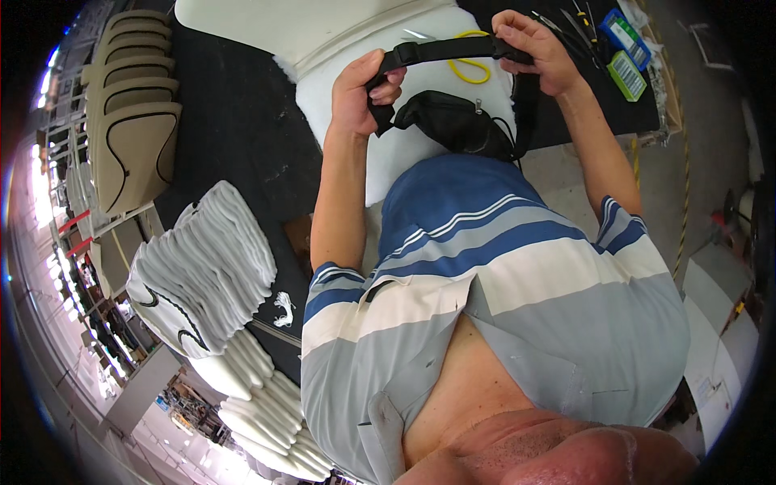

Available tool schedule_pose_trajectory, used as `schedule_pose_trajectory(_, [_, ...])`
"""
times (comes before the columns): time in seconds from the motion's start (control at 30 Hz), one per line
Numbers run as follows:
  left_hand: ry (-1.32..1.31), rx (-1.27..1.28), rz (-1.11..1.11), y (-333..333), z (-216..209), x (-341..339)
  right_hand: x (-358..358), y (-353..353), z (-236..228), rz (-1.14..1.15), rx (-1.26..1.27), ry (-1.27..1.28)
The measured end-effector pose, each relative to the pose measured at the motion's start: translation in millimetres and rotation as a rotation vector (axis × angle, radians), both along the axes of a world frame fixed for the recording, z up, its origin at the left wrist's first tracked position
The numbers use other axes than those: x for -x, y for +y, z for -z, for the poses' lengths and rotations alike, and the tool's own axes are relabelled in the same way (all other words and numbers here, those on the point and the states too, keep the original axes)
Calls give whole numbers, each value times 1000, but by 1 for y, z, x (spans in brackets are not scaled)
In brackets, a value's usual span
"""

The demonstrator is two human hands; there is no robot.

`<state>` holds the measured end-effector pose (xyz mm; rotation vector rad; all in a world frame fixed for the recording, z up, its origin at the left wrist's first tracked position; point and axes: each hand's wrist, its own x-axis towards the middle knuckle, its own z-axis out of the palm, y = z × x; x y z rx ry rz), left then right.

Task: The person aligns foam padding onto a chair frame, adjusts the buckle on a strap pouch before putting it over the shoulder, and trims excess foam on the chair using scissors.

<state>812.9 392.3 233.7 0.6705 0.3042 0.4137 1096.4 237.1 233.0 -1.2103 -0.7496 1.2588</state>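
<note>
A black strap (pixel 453 48) with a slide buckle (pixel 406 54) is stretched between my two hands. My left hand (pixel 360 93) is closed around its left end, with a loop of webbing hanging below the fingers. At the other end my right hand (pixel 537 52) grips the strap, thumb on top. Below the strap hangs a black waist bag (pixel 449 125) with a zipper, close to my striped shirt. Yellow-handled scissors (pixel 470 78) lie behind the strap on a white padded piece (pixel 347 113), partly hidden by it.
Beige shaped panels (pixel 137 153) with black edging stand in a row at the far left. Stacked white padded pieces (pixel 210 259) lie nearer, beside a bundle of white cord (pixel 284 309). A blue box (pixel 626 39), a green box (pixel 626 76) and hand tools (pixel 578 32) sit at the right.
</note>
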Motion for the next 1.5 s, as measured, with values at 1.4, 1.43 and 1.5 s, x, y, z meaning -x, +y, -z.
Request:
schedule_pose_trajectory(1.4, [96,-664,20,14,-85,1,-18,-26,-114,-90,-315,103])
schedule_pose_trajectory(1.43, [116,-733,34,15,-90,0,-16,-27,-122,-86,-372,93])
schedule_pose_trajectory(1.5, [125,-761,30,11,-105,-4,-18,-27,-133,-108,-416,61])
